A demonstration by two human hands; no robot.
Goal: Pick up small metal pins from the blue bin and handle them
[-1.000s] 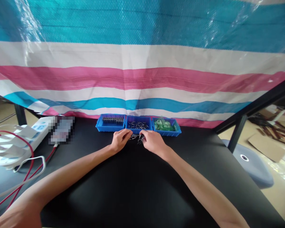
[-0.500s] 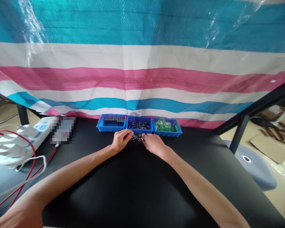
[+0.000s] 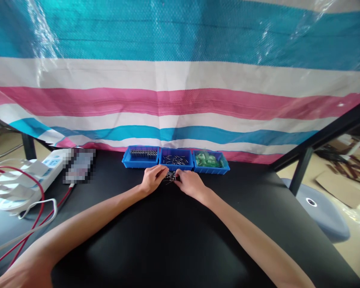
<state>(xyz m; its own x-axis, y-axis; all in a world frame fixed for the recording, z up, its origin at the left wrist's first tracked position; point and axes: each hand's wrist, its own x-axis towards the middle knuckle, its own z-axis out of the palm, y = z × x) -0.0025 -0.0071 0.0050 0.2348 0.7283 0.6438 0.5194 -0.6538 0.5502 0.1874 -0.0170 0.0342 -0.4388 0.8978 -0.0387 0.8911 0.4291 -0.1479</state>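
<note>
Smooth black desk with three rectangular blue plastic bins at 12 o'clock.
Your right hand at 3 o'clock and left hand at 9 flank thin, shiny metal pieces; both curl inward, but I can't tell how tightly either grip closes or what it holds.

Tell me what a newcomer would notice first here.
Probably the striped sheet in teal, white and pink behind the black table. Next, three blue bins in a row near the far edge. In front of them, the left hand and right hand flank small metal pieces.
</note>
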